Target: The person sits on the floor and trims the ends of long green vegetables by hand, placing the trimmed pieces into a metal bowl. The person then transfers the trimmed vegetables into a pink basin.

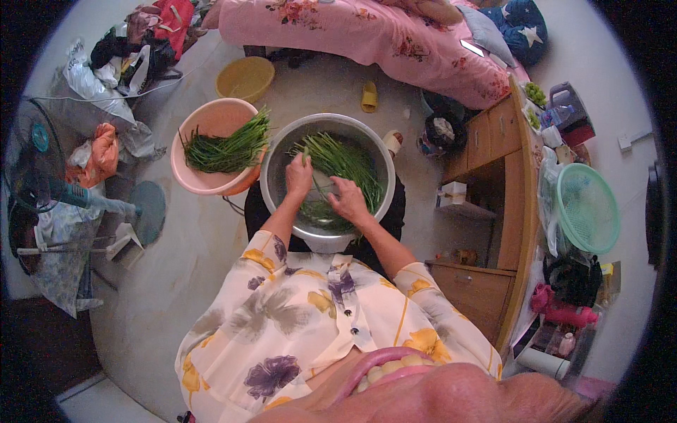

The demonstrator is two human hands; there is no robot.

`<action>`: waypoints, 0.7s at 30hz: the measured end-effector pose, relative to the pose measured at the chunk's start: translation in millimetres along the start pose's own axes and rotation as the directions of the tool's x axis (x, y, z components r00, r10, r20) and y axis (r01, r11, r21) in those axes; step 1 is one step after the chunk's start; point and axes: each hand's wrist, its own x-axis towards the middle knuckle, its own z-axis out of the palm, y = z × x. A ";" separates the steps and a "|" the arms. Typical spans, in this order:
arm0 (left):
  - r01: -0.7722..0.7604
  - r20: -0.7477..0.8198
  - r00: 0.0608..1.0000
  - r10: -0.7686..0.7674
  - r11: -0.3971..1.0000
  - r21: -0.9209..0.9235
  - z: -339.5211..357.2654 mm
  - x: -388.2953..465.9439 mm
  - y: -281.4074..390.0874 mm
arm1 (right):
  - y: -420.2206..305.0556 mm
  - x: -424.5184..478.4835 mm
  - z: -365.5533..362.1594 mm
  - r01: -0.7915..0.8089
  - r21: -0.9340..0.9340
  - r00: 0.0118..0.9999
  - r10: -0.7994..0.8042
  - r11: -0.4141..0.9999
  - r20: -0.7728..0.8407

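A wide metal basin (389,174) rests over my lap, with a bundle of green chive-like stalks (344,158) along its far right side. More loose greens (322,214) lie at its near side. Over the basin, my left hand (300,177) is closed around a few stalks that slant down toward my other hand. My right hand (349,200) has its fingers partly spread, thumb and forefinger at the lower part of those stalks; whether they pinch them is unclear. Left of the basin, a pink plastic tub (198,119) holds another heap of stalks (227,148).
A yellow basin (245,79) and a yellow slipper (369,97) are on the floor ahead. At left stands a fan (74,193) near plastic bags (95,90). A wooden desk (521,211) with a green colander (587,207) is at right. Beyond is a pink-covered bed (338,31).
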 end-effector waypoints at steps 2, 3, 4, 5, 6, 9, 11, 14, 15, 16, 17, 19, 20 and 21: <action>-0.014 0.087 0.996 0.004 0.994 0.110 13.3 -12.7 -9.7 | 4.5 2.5 13.2 -0.057 -0.009 0.985 0.058 0.998 0.161; -0.024 0.122 0.992 0.006 0.989 0.146 20.2 -20.1 -15.7 | 8.7 1.4 21.8 -0.083 -0.014 0.966 0.084 0.996 0.245; -0.030 0.154 0.988 0.002 0.982 0.184 23.2 -25.3 -20.2 | 8.7 1.7 27.1 -0.127 -0.070 0.925 0.144 0.989 0.353; -0.037 0.174 0.985 0.007 0.984 0.172 24.5 -28.4 -25.3 | 9.9 0.9 29.7 -0.147 -0.044 0.922 0.153 0.988 0.356; -0.041 0.194 0.981 0.010 0.986 0.160 22.6 -30.1 -25.5 | 10.2 1.2 30.0 -0.166 -0.018 0.918 0.162 0.986 0.361; 0.093 0.216 0.973 -0.081 0.995 -0.045 15.1 -27.6 -14.2 | 12.0 8.0 38.6 -0.256 0.266 0.955 0.200 0.929 0.220; 0.185 0.196 0.969 -0.150 0.967 -0.176 11.8 -32.8 7.4 | 22.8 5.9 47.6 -0.313 0.388 0.945 0.244 0.867 0.217; 0.176 0.181 0.975 -0.130 0.948 -0.264 7.7 -30.7 31.4 | 39.5 14.8 59.8 -0.375 0.422 0.912 0.247 0.825 0.327; 0.221 0.190 0.967 -0.170 0.930 -0.294 6.1 -29.7 32.8 | 37.6 16.4 62.2 -0.389 0.460 0.909 0.252 0.798 0.332; 0.265 0.204 0.957 -0.206 0.908 -0.324 5.6 -28.7 35.1 | 37.5 16.8 62.6 -0.403 0.496 0.906 0.259 0.769 0.334; 0.307 0.223 0.945 -0.239 0.884 -0.353 6.2 -27.6 38.1 | 40.0 14.1 59.5 -0.413 0.501 0.905 0.278 0.761 0.323; 0.342 0.154 0.939 -0.307 0.880 -0.331 0.6 -25.1 15.7 | 6.0 14.3 41.7 -0.428 0.519 0.897 0.279 0.740 0.341; 0.348 0.137 0.937 -0.321 0.879 -0.327 3.2 -21.7 12.8 | 6.3 11.9 35.5 -0.408 0.473 0.898 0.250 0.781 0.363; 0.347 0.129 0.938 -0.322 0.865 -0.361 5.6 -15.8 9.1 | 10.8 9.1 31.1 -0.386 0.427 0.896 0.224 0.818 0.383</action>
